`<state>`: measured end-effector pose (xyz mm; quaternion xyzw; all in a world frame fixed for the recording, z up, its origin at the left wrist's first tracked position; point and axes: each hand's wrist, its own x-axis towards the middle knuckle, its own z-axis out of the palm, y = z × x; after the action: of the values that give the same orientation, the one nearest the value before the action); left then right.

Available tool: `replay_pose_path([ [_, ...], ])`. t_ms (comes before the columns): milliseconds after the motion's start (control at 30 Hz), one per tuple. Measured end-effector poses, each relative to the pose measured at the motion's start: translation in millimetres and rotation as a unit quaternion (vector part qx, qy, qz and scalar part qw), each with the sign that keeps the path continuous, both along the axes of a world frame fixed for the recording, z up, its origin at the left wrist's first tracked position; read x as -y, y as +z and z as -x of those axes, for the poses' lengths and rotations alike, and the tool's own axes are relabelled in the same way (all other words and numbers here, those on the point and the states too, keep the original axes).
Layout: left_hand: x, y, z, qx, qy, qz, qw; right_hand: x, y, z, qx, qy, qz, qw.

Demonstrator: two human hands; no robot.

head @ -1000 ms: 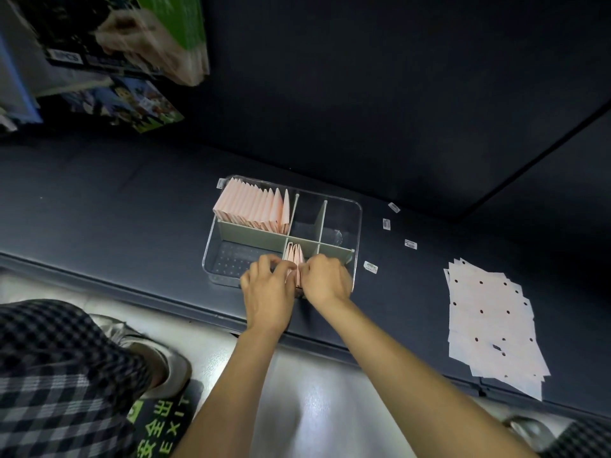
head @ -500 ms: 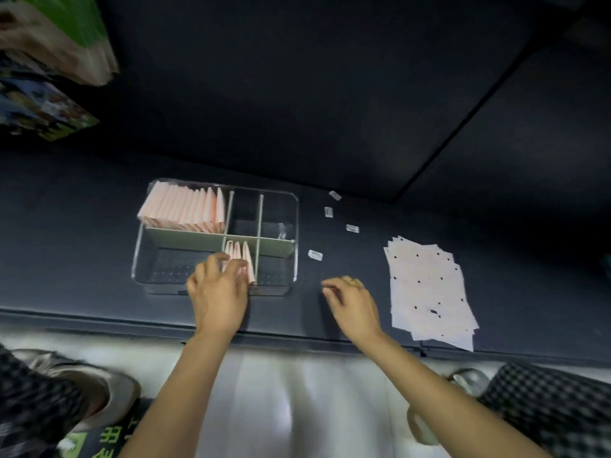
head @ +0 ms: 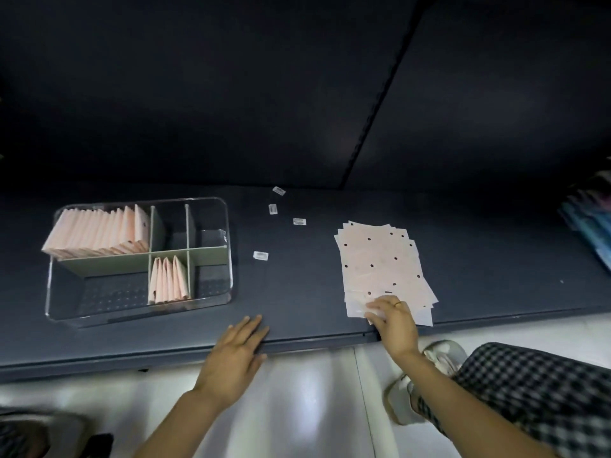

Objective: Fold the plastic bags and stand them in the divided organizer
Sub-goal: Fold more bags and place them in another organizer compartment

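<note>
The stack of flat bags [head: 380, 262] lies on the dark shelf [head: 297, 292] to your right, its long axis running away from you. Your right hand [head: 395, 320] is already on its near edge, fingers curled down onto the top sheet; whether they pinch it you cannot tell. Your left hand [head: 236, 353] lies flat, fingers straight and together, between the stack and the organizer [head: 228, 259], which sits well apart to the left.
</note>
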<state>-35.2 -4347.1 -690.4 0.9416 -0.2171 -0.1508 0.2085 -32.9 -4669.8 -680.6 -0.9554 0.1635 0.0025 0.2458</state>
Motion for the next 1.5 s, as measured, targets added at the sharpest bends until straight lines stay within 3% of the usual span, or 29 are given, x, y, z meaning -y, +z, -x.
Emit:
replay_pose_path([
  [200, 3.1, -3.8, -2.5, -0.015, -0.007, -0.029, 0.999, 4.1, 3.7, -11.9, 0.016, -0.049, -0.131, 0.99],
  [400, 8.6, 0.1, 1.0, -0.014, 0.009, -0.032, 0.999, 7.0, -1.4, -21.7, -0.029, -0.017, 0.037, 0.999],
  [600, 11.9, 7.9, -1.2, -0.038, 0.012, -0.008, 0.999, -2.5, 13.2, -24.3, -0.008, -0.042, 0.063, 0.997],
  [733, 26.8, 23.5, -6.2, -0.012, 0.064, 0.112, 0.992, -36.1, 32.0, -27.7, -0.004, 0.106, 0.132, 0.986],
  [900, 44.4, 34.3, -10.1, -0.011, 0.039, 0.163, 0.986, -111.8, 46.7, -16.0, -0.105, 0.265, 0.031, 0.958],
  [1000, 38.3, 34.7, -10.4, -0.058, 0.063, 0.174, 0.981, -134.8, 52.0, -7.4, -0.14, 0.28, -0.033, 0.949],
  [1133, 21.8, 30.1, -8.6, -0.123, 0.106, 0.188, 0.969, -126.1, 65.1, -16.4, -0.214, 0.269, -0.198, 0.918],
  [1300, 14.0, 29.0, -8.5, -0.209, 0.216, 0.286, 0.91, -71.9, 73.8, -35.2, -0.242, 0.141, -0.411, 0.867],
  [1400, 15.5, 28.5, -9.4, -0.24, 0.294, 0.335, 0.862, -43.5, 62.5, -32.5, -0.206, 0.117, -0.517, 0.823],
  [1467, 17.2, 25.9, -9.9, -0.251, 0.337, 0.348, 0.838, -39.7, 52.4, -29.4, -0.188, 0.115, -0.537, 0.814],
  [1500, 17.5, 23.8, -10.8, -0.249, 0.351, 0.346, 0.834, -42.1, 46.5, -29.2, -0.185, 0.112, -0.517, 0.828],
])
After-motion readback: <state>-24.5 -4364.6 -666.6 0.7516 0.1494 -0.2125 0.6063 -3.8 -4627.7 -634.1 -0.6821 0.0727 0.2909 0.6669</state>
